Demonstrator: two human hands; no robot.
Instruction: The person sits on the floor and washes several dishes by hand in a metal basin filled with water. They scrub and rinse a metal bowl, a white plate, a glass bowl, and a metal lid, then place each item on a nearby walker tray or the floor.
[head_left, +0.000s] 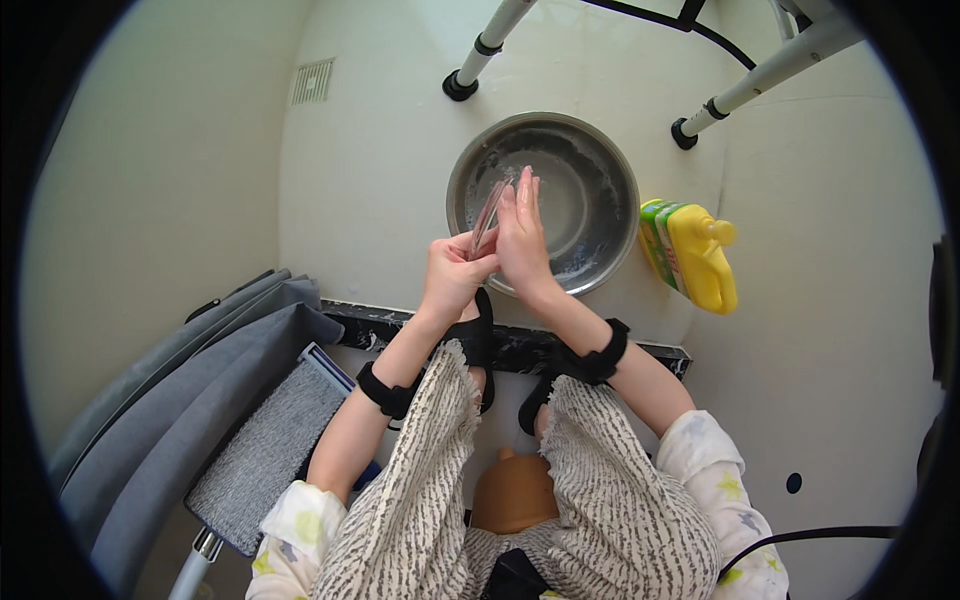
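Note:
Over the left part of a round stainless steel basin (592, 217) I see both my hands. My left hand (457, 274) grips the lower end of a thin, clear, pinkish object (486, 217), seen edge-on; its exact kind cannot be told. Beside it my right hand (523, 240) is held flat with straight fingers, its palm turned towards the object. Whether the palm touches it is unclear. Some liquid with whitish suds lies in the basin. To the right of the basin stands a yellow plastic jug of detergent (694, 259) with a green label and a yellow cap.
White metal legs (472, 64) with black rubber feet stand beyond the basin. A floor drain (312, 82) is at the upper left. A dark marbled sill (517, 346) crosses before my feet. A grey flat mop (270, 450) and a grey curtain (187, 382) are at the left.

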